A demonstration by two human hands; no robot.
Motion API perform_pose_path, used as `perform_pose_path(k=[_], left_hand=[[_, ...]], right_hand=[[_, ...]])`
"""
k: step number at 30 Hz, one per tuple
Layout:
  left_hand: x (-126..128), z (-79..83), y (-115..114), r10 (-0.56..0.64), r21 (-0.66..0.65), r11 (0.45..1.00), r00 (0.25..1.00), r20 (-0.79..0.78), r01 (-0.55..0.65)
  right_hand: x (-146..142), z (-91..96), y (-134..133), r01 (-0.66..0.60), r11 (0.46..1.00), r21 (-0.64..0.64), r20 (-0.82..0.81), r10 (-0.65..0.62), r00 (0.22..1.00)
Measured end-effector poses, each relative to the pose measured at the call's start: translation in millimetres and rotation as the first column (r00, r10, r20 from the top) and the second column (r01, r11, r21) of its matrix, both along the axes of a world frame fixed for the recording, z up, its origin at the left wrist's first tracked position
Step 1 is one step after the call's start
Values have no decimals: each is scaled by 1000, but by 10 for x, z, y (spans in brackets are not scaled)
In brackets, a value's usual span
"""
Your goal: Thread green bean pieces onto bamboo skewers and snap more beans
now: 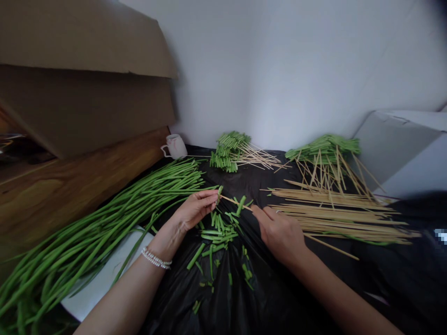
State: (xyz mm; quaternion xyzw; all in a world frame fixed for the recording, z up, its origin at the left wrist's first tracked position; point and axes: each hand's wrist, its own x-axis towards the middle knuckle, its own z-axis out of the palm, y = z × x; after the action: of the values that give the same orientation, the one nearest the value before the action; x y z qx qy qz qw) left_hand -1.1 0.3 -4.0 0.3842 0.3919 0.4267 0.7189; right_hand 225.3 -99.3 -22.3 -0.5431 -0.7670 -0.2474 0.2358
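My left hand (199, 207) pinches a short piece of green bean (220, 190) between thumb and fingers. A thin wooden skewer (234, 201) runs from that bean piece into my right hand (277, 228), whose fingers are closed round it. The skewer's tip meets the bean piece; how deep it goes is hidden by the fingers. Below and between the hands lie several cut bean pieces (219, 235). Close to my right hand is a spread of bare wooden skewers (342, 216). Long uncut green beans (115, 223) lie in a heap beside my left forearm.
Skewered bean pieces are piled at the back middle (230, 149) and back right (324, 148). A white mug (175, 146) stands near the wall. A cardboard box (87, 93) rises at left, a white box (401, 149) at right. Black plastic sheeting (265, 288) covers the surface.
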Motion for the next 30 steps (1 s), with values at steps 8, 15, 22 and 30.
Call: perform_pose_path(k=[8, 15, 22, 30], left_hand=[[3, 9, -13, -26, -1, 1000, 1000, -10, 26], [-6, 3, 0, -6, -40, 999, 999, 45, 8], [-5, -9, 2, -10, -36, 999, 999, 35, 12], [-8, -22, 6, -15, -27, 1000, 1000, 22, 15]], right_hand=[[-4, 1, 0, -6, 1000, -6, -10, 6, 1000], [-8, 19, -11, -12, 999, 33, -31, 13, 999], [-8, 12, -13, -19, 1000, 15, -20, 19, 1000], [-3, 12, -10, -15, 1000, 3, -26, 15, 1000]])
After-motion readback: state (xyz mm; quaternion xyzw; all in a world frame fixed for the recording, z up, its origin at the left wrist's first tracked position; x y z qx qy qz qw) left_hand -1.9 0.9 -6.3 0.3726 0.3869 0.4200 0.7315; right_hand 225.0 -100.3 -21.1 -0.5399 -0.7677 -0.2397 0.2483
